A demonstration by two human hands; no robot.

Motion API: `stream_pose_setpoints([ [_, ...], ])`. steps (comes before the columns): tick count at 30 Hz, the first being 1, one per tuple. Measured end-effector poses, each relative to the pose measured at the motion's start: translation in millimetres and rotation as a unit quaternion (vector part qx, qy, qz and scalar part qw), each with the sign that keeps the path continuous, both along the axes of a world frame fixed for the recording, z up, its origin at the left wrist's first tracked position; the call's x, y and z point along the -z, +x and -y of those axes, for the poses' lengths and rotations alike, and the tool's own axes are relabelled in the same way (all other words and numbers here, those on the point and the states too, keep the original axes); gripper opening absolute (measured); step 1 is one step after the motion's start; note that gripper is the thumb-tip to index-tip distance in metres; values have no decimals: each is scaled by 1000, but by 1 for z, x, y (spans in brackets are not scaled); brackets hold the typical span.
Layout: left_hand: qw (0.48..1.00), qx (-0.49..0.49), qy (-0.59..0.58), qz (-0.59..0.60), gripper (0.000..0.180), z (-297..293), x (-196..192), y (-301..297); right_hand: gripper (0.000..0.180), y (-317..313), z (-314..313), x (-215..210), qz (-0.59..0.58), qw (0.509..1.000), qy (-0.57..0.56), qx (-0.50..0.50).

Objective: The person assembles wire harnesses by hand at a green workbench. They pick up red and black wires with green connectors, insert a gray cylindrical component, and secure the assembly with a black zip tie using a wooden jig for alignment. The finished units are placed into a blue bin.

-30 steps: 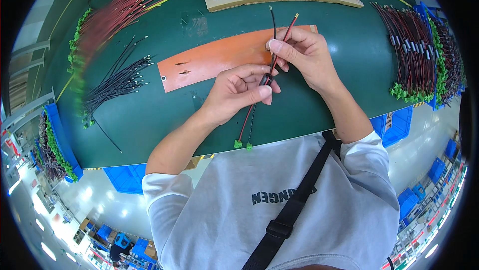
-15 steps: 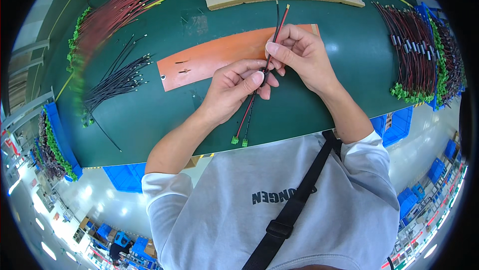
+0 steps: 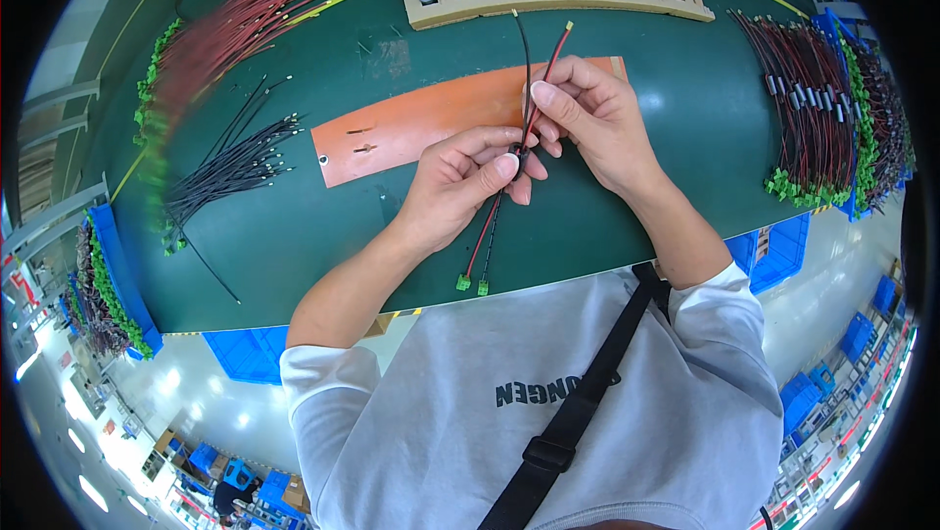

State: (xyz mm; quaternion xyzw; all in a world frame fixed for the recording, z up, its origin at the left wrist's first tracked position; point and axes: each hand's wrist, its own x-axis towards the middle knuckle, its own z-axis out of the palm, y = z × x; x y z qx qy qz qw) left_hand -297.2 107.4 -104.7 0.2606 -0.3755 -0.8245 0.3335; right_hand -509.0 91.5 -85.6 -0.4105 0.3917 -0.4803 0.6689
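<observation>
My left hand (image 3: 452, 177) is closed around a small black ring (image 3: 519, 150), with a red wire (image 3: 480, 239) and a black wire (image 3: 527, 60) running through it. Thumb and fingers of my right hand (image 3: 599, 123) pinch the red wire just above the ring. The upper ends of the two wires stand apart in a narrow V, each with a pale tip. Below my left hand both wires hang toward the table's near edge, ending in green connectors (image 3: 463, 282). My fingers partly hide the ring.
An orange sheet (image 3: 392, 136) lies beneath my hands on the green table (image 3: 294, 265). Behind it stands a slotted cardboard tray (image 3: 578, 7) of black rings. Red wires (image 3: 259, 16) and black wires (image 3: 230, 166) lie left; wires with grey cylinders (image 3: 808, 138) lie right.
The upper end of the black wire has swung left, away from the red one. My right hand has shifted slightly and still pinches the red wire.
</observation>
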Motion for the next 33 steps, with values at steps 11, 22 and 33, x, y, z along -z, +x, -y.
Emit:
stream_pose_setpoints([
  [11,1000,19,-11,13,33,1,1,0,17,0,-4,1,-57,998,-10,-16],
  [22,1000,21,3,15,37,-1,-1,0,18,-3,-3,-2,-96,995,-16,-37],
  [33,1000,22,-1,18,40,-2,2,0,18,-4,-3,1,-95,995,-26,-32],
])
